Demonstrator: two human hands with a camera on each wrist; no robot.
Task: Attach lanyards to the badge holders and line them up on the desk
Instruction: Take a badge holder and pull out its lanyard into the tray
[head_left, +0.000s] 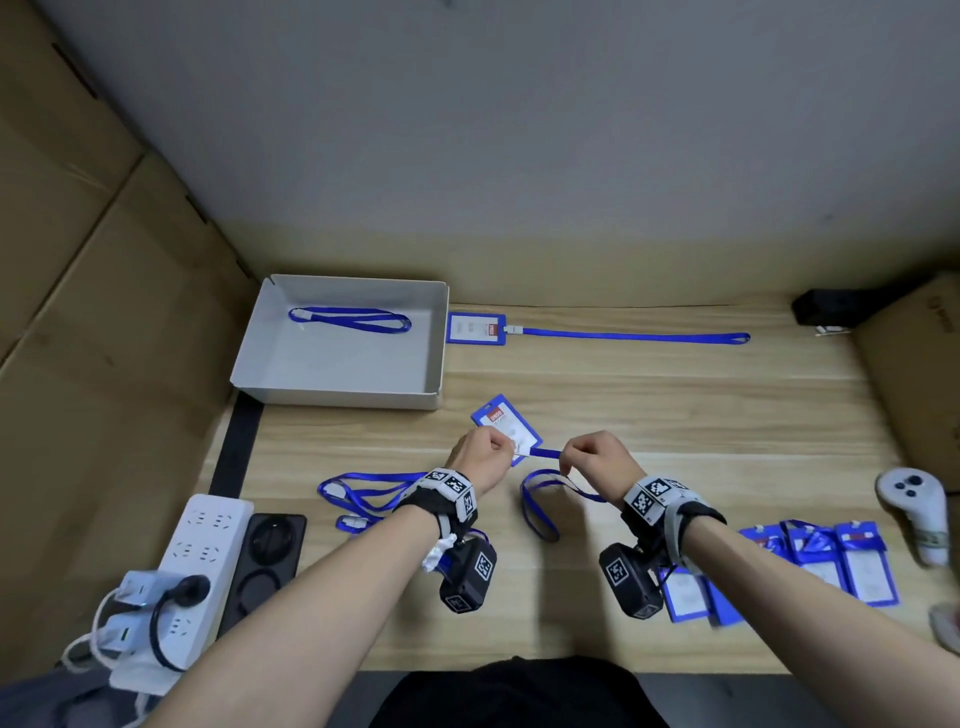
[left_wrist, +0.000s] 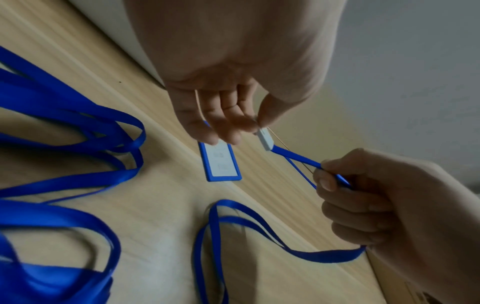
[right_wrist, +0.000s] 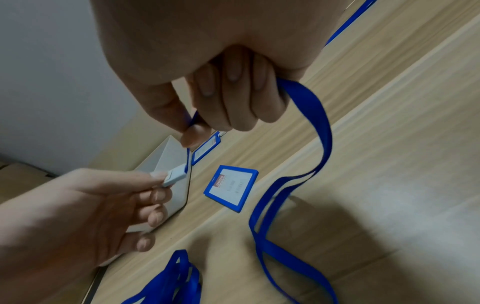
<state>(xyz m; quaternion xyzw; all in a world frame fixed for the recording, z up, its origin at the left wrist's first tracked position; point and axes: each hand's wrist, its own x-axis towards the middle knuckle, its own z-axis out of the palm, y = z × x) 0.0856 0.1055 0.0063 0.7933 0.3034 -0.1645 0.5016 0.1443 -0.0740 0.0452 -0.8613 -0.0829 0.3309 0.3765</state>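
A loose blue badge holder (head_left: 506, 426) (left_wrist: 221, 164) (right_wrist: 231, 188) lies flat on the wooden desk, just beyond my hands. Above it, both hands hold one blue lanyard (head_left: 540, 506) (left_wrist: 259, 230) (right_wrist: 309, 123). My left hand (head_left: 506, 449) (left_wrist: 255, 125) (right_wrist: 155, 181) pinches its white clip (head_left: 521, 453) (left_wrist: 265, 139) (right_wrist: 174, 176) between thumb and forefinger. My right hand (head_left: 567, 460) (left_wrist: 327, 174) (right_wrist: 193, 129) pinches the strap a short way behind the clip, and the loop trails down onto the desk. The clip is apart from the holder.
One badge holder (head_left: 475, 328) with its lanyard (head_left: 634, 336) stretched right lies at the back. A grey tray (head_left: 332, 387) holds one lanyard (head_left: 353, 319). Loose lanyards (head_left: 363, 493) lie left, several badge holders (head_left: 831, 561) right. Power strip (head_left: 197, 551), white controller (head_left: 914, 504), cardboard boxes around.
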